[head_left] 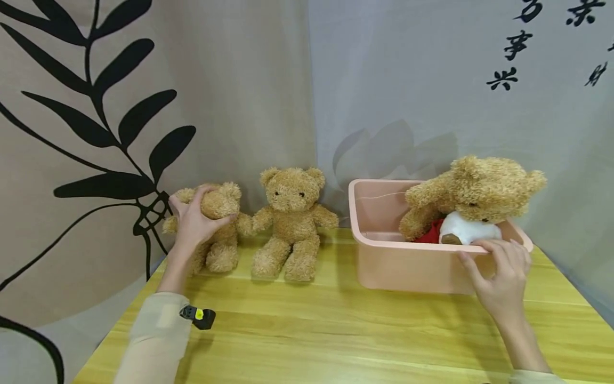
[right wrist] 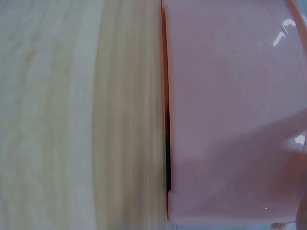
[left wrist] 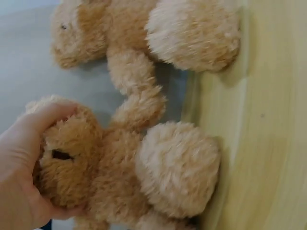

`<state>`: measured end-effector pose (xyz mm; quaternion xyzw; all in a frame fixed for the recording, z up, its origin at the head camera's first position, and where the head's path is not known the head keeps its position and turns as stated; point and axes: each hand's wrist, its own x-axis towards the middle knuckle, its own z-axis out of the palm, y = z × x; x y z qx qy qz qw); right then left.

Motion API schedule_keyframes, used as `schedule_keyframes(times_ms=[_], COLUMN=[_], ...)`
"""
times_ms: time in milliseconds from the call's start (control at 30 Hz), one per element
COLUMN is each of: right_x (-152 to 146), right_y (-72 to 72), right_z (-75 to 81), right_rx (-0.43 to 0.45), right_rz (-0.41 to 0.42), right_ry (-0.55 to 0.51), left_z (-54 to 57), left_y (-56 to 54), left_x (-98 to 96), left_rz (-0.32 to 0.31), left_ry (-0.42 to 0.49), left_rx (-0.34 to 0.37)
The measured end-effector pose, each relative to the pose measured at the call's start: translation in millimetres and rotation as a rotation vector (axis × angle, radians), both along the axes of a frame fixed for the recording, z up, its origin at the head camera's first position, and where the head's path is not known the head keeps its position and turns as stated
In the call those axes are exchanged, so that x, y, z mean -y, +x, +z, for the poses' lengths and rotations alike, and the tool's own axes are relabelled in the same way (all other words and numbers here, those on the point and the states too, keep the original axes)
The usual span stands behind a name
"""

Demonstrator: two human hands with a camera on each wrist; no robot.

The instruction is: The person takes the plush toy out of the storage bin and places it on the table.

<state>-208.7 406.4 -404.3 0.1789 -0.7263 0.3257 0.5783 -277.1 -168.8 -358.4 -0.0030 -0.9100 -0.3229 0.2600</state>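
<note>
At the left of the head view, my left hand [head_left: 195, 223] grips the head of a tan teddy bear [head_left: 223, 257], which sits on the table. In the left wrist view, thumb and fingers of the left hand [left wrist: 19, 165] span the teddy bear's head [left wrist: 72, 177], and its mouth stitching shows. Beside it sits a second teddy bear [head_left: 292, 221], the two bears' arms touching. My right hand [head_left: 503, 277] holds the front rim of a pink plastic bin [head_left: 408, 266], fingers over the edge. Inside leans a larger teddy bear [head_left: 499, 186], with red and white cloth below its head.
The wooden table [head_left: 336, 330] extends in front of the bears and bin. Behind them hangs a pale cloth [head_left: 240, 80] with a black leaf print and dark characters. A small black device [head_left: 199, 316] is strapped to the left sleeve.
</note>
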Motion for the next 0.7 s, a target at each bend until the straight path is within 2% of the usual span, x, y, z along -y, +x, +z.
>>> schedule_keyframes(times_ms=[100, 200, 300, 367, 467, 567, 700], right_x=[1, 3, 4, 4, 5, 5, 5], right_y=[0.5, 1.4, 1.8, 2.0, 2.0, 1.8, 0.7], right_z=[1.3, 3.1, 3.7, 4.0, 3.7, 3.4, 3.0], right_rx=[-0.002, -0.011, -0.017, -0.017, -0.012, -0.012, -0.022], right_rz=[-0.001, 0.002, 0.003, 0.003, 0.003, 0.000, -0.004], right_ry=[0.003, -0.001, -0.005, -0.007, -0.009, -0.010, -0.006], left_z=[-3.8, -2.1, 1.9, 4.4, 4.0, -0.9, -8.5], left_y=[-4.8, -8.7, -12.3, -14.3, -18.3, -23.1, -29.9], left_x=[-5.6, -7.9, -8.3, -8.6, -8.5, -8.2, -8.7], left_rz=[0.050, 0.054, 0.050, 0.047, 0.047, 0.050, 0.049], left_ry=[0.044, 0.079, 0.114, 0.137, 0.176, 0.211, 0.233], left_rx=[-0.086, -0.131, -0.147, -0.132, -0.072, 0.004, 0.054])
